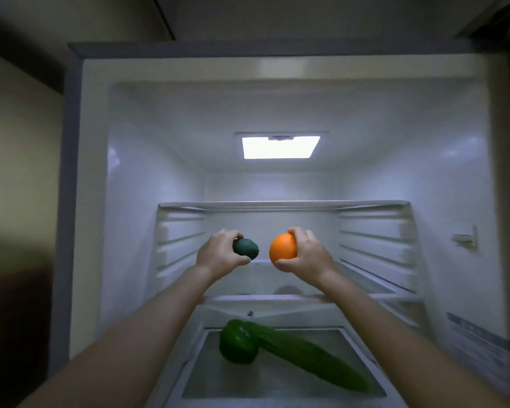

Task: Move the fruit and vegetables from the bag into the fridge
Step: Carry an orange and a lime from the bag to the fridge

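I see a dark green oval avocado [246, 250] beside a bright orange round orange [282, 249]; below them, a glossy green bell pepper [236, 343] and a long green leafy vegetable [312, 354]; the white plastic fridge [136, 178] glows under its pale rectangular lamp [280, 147].

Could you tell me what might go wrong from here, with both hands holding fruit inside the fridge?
1. The left hand grips the avocado mostly at one end, so it could slip out and drop.
2. The orange in the right hand is round; set on the shelf, it may roll off.
3. The drawer below is open and already holds a pepper and a long green vegetable, which falling fruit could hit.
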### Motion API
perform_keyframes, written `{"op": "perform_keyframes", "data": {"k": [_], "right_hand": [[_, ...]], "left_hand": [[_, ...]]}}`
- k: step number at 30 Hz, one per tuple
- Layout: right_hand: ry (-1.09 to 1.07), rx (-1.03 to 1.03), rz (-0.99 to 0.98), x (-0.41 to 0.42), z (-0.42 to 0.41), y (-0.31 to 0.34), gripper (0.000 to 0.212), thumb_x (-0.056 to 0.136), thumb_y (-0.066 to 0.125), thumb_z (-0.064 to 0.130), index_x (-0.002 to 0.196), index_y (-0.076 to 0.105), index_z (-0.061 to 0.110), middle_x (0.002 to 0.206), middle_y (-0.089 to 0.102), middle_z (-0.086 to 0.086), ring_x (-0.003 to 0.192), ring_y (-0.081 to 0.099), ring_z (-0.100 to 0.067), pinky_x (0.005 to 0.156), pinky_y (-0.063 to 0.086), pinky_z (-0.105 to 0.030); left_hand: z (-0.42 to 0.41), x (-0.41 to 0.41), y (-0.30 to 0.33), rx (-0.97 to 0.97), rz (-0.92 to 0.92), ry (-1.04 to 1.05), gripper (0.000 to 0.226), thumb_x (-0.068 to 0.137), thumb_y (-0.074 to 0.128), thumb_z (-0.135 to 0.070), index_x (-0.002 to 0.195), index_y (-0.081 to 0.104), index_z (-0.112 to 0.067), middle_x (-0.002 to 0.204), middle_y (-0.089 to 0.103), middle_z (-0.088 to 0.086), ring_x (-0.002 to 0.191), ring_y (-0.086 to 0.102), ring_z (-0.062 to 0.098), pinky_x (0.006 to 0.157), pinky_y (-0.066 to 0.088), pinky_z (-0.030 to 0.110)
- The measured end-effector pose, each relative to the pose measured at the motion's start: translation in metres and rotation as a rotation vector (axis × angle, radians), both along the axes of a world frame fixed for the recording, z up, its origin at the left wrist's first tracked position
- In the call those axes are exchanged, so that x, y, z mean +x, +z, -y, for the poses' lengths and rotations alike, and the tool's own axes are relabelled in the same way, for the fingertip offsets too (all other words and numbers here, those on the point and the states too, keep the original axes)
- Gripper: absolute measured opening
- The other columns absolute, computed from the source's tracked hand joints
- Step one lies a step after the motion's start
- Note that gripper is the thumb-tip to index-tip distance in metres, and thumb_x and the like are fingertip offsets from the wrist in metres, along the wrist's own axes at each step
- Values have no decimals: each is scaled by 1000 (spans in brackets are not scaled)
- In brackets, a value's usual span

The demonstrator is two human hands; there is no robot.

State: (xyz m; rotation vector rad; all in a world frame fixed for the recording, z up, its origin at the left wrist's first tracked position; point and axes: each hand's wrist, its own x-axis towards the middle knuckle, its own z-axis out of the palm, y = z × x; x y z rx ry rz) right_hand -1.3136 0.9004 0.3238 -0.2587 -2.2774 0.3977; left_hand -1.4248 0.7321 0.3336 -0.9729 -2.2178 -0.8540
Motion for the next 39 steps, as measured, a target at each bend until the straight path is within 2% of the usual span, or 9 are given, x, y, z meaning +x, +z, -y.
{"op": "perform_keyframes", "data": {"k": [3, 11, 21, 24, 29, 36, 39], "right_hand": [[68, -29, 131, -14, -8, 12, 76, 72, 74, 35, 136, 37, 18, 129, 45, -8, 116, 46, -25, 92, 43, -35], [46, -47, 250, -31, -22, 20, 80, 73, 74, 29, 140, 33, 14, 137, 42, -8, 122, 43, -26, 97, 43, -38], [103, -68, 326, -37, -16, 20, 74, 82, 69, 31, 142, 29, 16, 140, 38, -9, 124, 42, -27, 98, 43, -40], [105, -63, 335, -32, -14, 20, 73, 85, 66, 33, 144, 26, 16, 142, 36, -9, 125, 41, -28, 100, 42, -40], [72, 24, 290, -9, 0, 27, 68, 88, 58, 36, 144, 28, 10, 146, 34, -12, 131, 36, -27, 106, 33, -38], [-42, 263, 157, 23, 43, 5, 44, 94, 43, 46, 124, 52, 16, 123, 53, -7, 111, 49, -27, 88, 41, -37], [-32, 336, -3, 35, 57, -11, 41, 96, 40, 42, 122, 55, 13, 122, 57, -8, 114, 48, -26, 91, 38, -37]], "left_hand": [[-4, -13, 5, -67, 64, -15, 45, 64, 77, -35, 105, 64, -21, 99, 64, 1, 89, 58, 19, 78, 51, 35], [-7, -27, 2, -165, 124, 17, 47, 66, 80, -30, 108, 63, -18, 102, 65, 2, 89, 60, 19, 83, 52, 36], [-11, -29, 2, -303, 180, 54, 53, 78, 70, -39, 124, 55, -17, 118, 61, 6, 102, 57, 22, 91, 49, 39], [-10, -22, 3, -302, 169, 73, 58, 83, 64, -40, 133, 48, -15, 129, 53, 7, 112, 52, 22, 94, 45, 36], [-1, 7, 11, -300, 113, 142, 55, 89, 53, -44, 136, 43, -16, 138, 43, 11, 123, 44, 27, 98, 38, 37], [5, 68, -8, -297, -66, 423, 42, 93, 37, -41, 125, 52, -19, 126, 49, 8, 117, 44, 29, 90, 37, 38], [14, 85, -27, -219, -200, 453, 39, 94, 37, -40, 120, 55, -16, 122, 53, 8, 112, 47, 29, 89, 37, 40]]}}
